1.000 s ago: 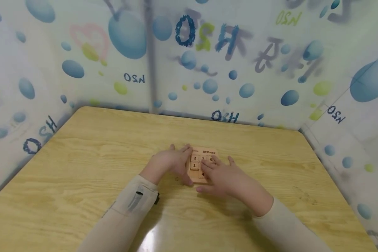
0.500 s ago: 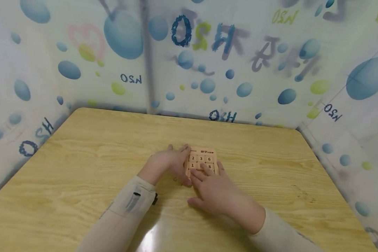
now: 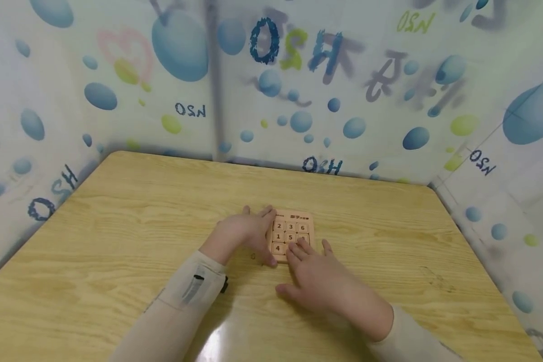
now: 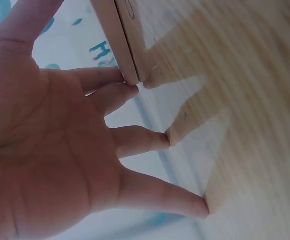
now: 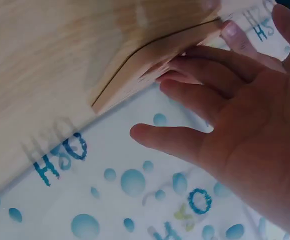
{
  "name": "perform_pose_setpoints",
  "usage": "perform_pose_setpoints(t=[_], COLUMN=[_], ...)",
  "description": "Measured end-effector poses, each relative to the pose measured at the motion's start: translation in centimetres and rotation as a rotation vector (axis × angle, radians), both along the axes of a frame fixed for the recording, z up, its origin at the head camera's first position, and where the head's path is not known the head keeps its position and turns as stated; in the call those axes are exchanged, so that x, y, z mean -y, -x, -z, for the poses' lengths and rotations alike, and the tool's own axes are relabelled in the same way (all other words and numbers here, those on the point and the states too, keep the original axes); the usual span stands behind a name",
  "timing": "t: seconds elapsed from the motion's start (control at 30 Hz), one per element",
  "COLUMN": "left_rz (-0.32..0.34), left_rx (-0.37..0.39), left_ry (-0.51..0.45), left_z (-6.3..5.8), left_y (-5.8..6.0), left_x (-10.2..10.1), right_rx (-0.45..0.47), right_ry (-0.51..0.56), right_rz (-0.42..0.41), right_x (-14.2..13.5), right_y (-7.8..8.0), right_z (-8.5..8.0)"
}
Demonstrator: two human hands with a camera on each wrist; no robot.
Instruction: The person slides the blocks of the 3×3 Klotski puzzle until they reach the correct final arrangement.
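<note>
A wooden number slide puzzle (image 3: 293, 216) lies flat on the table. Its top row reads 2, 3, 6; below are 1, 5 and a partly covered tile, with the 4 tile (image 3: 278, 248) in the bottom left corner. My left hand (image 3: 244, 232) braces the puzzle's left side, thumb by the lower corner and fingers by the upper one. In the left wrist view its fingers are spread and fairly straight, two fingertips (image 4: 130, 90) right at the board's corner. My right hand (image 3: 319, 274) reaches over the puzzle's lower right part, extended fingertips on the tiles, hiding the rest of the bottom row.
The wood-grain table (image 3: 163, 201) spreads around the puzzle on all sides. Behind it and at both sides stand pale walls (image 3: 366, 75) with blue and green bubbles and lettering. Light-coloured sleeves cover both forearms.
The 4 tile has moved from the bottom middle to the bottom left corner. My right hand has swung towards me and left, then back slightly right. My left hand has stayed in place.
</note>
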State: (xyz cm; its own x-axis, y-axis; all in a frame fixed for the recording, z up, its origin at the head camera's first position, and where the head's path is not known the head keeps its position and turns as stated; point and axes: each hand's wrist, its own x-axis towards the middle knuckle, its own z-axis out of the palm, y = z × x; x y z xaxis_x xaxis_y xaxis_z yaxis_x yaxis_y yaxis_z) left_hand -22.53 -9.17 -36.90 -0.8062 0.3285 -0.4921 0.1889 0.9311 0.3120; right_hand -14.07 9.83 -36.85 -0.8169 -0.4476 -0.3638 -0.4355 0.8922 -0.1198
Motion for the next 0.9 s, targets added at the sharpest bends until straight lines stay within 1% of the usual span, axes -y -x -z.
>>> perform_pose_setpoints(t=[0.13,0.23,0.27,0.37,0.43,0.47,0.53,0.63,0.7,0.8,0.9], left_rz=[0.006,0.007,0.006,-0.002,-0.007,-0.008,-0.011,-0.004,0.005,0.007,0.001], left_rx=[-0.004,-0.007,-0.007,-0.006,-0.005,-0.003,-0.001,-0.003,-0.005,-0.001,0.002], left_ry=[-0.007,-0.005,-0.005,-0.006,-0.012,-0.014,-0.019,-0.024,-0.027,-0.023,-0.008], left_z=[0.3,0.3,0.3,0.2,0.2,0.2,0.2,0.2,0.3,0.2,0.2], left_y=[0.0,0.0,0.0,0.0,0.0,0.0,0.0,-0.1,-0.1,-0.1,0.0], left_x=[0.0,-0.1,-0.1,0.0,0.0,0.1,0.3,0.4,0.5,0.3,0.1], right_rx=[-0.020,-0.028,-0.014,0.067,0.087,0.079,0.030,-0.051,-0.054,-0.021,0.022], right_ry=[-0.008,-0.011,-0.004,0.022,0.037,0.036,0.027,-0.004,-0.025,-0.026,-0.025], right_rz=[0.046,0.076,0.078,0.065,0.053,0.051,0.047,0.048,0.055,0.057,0.056], right_x=[-0.6,-1.3,-1.5,-2.0,-2.2,-2.2,-2.2,-2.1,-2.2,-2.7,-2.9], right_y=[1.0,1.5,1.6,1.8,2.2,2.6,3.4,4.7,5.2,5.2,4.3], right_z=[0.3,0.1,0.0,-0.8,-1.4,-1.5,-1.5,-0.7,0.0,0.5,0.0])
